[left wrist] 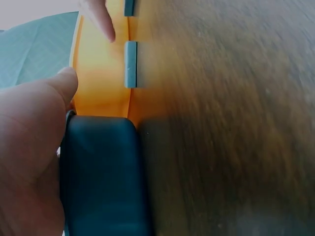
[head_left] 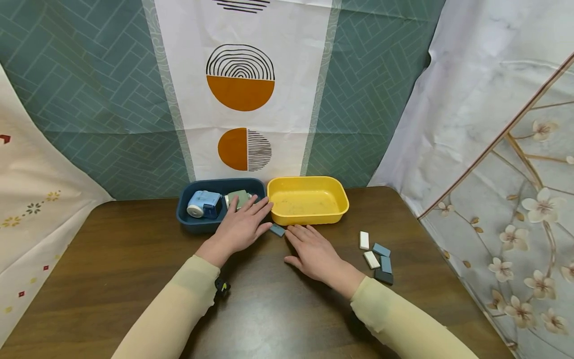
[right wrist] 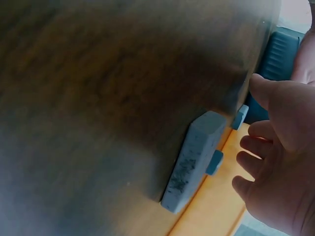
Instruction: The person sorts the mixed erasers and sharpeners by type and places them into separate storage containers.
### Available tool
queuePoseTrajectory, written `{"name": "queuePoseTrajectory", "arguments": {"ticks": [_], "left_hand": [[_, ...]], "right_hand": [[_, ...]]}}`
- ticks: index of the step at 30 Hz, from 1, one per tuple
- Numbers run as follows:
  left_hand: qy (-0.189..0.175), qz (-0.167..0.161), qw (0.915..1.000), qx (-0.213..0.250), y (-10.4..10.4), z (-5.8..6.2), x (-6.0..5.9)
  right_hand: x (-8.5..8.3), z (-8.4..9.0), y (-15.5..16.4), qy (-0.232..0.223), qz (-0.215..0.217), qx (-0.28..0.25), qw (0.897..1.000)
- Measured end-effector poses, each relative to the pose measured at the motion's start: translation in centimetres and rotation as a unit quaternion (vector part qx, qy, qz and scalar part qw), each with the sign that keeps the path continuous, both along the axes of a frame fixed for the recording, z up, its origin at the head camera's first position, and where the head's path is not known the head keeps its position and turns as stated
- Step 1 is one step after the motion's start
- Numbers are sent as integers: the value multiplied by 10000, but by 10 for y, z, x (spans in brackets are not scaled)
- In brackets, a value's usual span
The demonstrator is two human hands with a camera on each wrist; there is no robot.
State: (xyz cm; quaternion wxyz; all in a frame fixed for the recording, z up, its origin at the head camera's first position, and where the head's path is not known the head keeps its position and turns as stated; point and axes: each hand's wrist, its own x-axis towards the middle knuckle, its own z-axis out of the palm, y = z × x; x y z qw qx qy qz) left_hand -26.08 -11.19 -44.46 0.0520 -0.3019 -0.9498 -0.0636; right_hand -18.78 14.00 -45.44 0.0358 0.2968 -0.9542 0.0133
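Observation:
My left hand (head_left: 242, 224) spreads its straight fingers over the right end of the dark blue bin (head_left: 199, 227), holding nothing. My right hand (head_left: 314, 252) hovers palm down before the yellow bin (head_left: 309, 219), fingers loosely bent and without a thing in them. Between the hands lies a blue-grey tile (head_left: 277, 230), close to the left thumb. Near the right fingers, the right wrist view shows a pale grey tile (right wrist: 192, 162) with dark marks, and a smaller blue tile (right wrist: 214, 162) beyond it; in the head view the right hand hides these.
A light blue toy-like thing (head_left: 205, 203) and a green one (head_left: 239, 198) sit in the dark blue bin. Right of the right hand, white tiles (head_left: 364, 240), blue tiles (head_left: 385, 264) and a black tile (head_left: 383, 276) lie on the brown table (head_left: 134, 259). A patterned cloth (head_left: 291, 99) hangs behind.

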Motion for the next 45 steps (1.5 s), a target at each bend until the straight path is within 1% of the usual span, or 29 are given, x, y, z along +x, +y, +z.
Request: {"name": "queuePoseTrajectory", "arguments": {"ticks": [8, 12, 21, 29, 36, 45], "left_hand": [[51, 103, 9999, 29, 3, -2, -1], [11, 131, 9999, 74, 4, -2, -1], [-3, 156, 9998, 141, 5, -1, -3], [33, 184, 9997, 178, 6, 0, -1], [-99, 206, 9995, 204, 7, 0, -2], [-18, 221, 9996, 191, 5, -3, -2]], "right_hand": [[-3, -6, -3, 25, 121, 61, 9999], [-5, -7, -4, 29, 141, 75, 9999], [-7, -4, -6, -58, 209, 85, 9997], [-10, -2, -5, -103, 271, 26, 9996], [-7, -1, -3, -187, 266, 81, 9994], [-2, 0, 3, -280, 422, -1, 9987]]}}
